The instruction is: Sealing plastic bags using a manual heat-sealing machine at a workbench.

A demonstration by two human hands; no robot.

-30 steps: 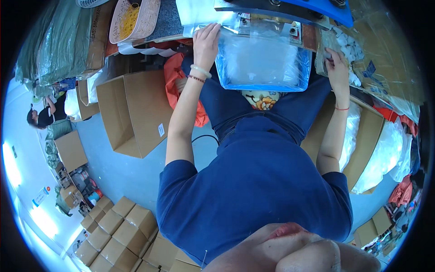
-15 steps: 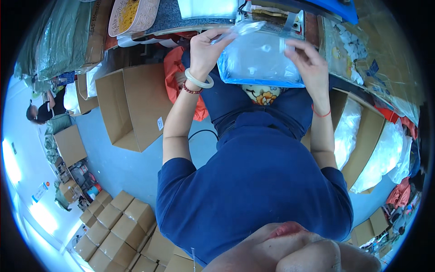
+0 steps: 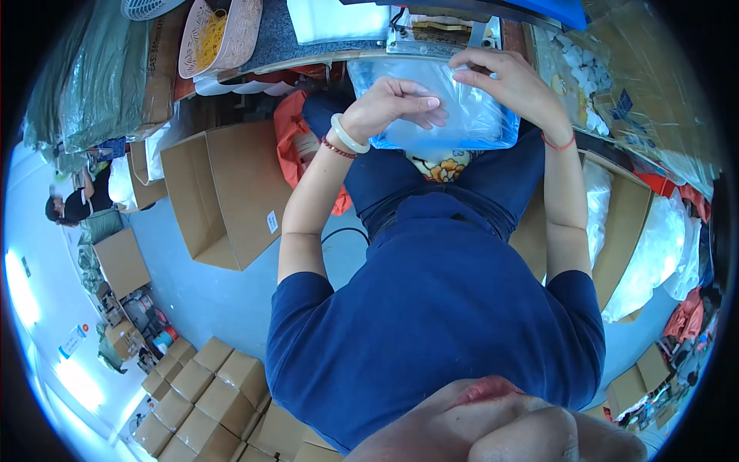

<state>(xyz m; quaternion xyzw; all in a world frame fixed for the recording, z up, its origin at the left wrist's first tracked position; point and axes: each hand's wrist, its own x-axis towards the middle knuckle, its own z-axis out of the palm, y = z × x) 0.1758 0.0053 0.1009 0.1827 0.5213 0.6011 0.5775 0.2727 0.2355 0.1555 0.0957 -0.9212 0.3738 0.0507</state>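
Observation:
A blue-edged stack of clear plastic bags (image 3: 462, 127) lies above my lap, against the table edge. Over its left part is my left hand (image 3: 396, 108), thumb and forefinger drawn together; the lower fingers are smeared by motion. Whatever they may pinch is too transparent to make out. At the far right of the stack, my right hand (image 3: 508, 83) is bent inward with a gap between thumb and fingers, near the front of a metal-framed device (image 3: 443, 35) with a brass-coloured bar. Nothing shows in that gap.
On the table, a pink basket (image 3: 245, 38) holds yellow rubber bands, beside a white stack of sheets (image 3: 335, 23). An open carton (image 3: 223, 196) stands on the floor at left; another (image 3: 627, 231) with plastic bags is at right. Stacked cartons (image 3: 208, 400) fill the lower left.
My left hand has come down and right from the device's left side to above the stack; the clear bag it held up no longer shows there. My right hand has moved up and slightly left.

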